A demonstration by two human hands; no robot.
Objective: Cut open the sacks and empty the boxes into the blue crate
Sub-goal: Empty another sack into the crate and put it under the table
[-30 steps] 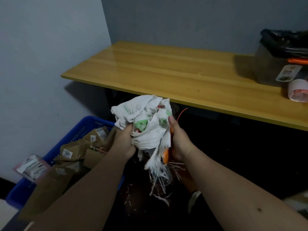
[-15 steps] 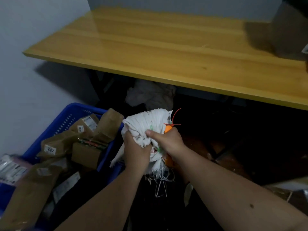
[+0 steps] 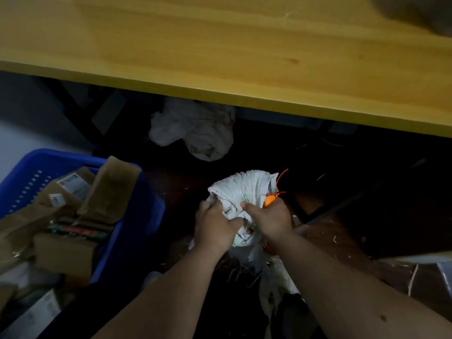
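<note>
Both hands squeeze a crumpled white woven sack [image 3: 242, 189] low over the dark floor. My left hand [image 3: 215, 226] grips its left side. My right hand [image 3: 271, 218] grips its right side and also holds an orange-handled cutter [image 3: 269, 200], with a thin red zip tie [image 3: 280, 179] sticking up beside it. Frayed white strands hang below the sack. The blue crate [image 3: 137, 209] stands at the left, filled with brown cardboard boxes [image 3: 110, 192] and labelled parcels.
A yellow wooden table [image 3: 220, 57] spans the top, its front edge overhanging the floor. Another crumpled white sack [image 3: 195, 128] lies under it. At the lower right lie a brown carton [image 3: 425, 282] and more sack fabric. Loose fibres litter the floor.
The view has tilted downward and my hands have lowered the sack toward the floor, bunching it tighter. The bin on the table has left the view.
</note>
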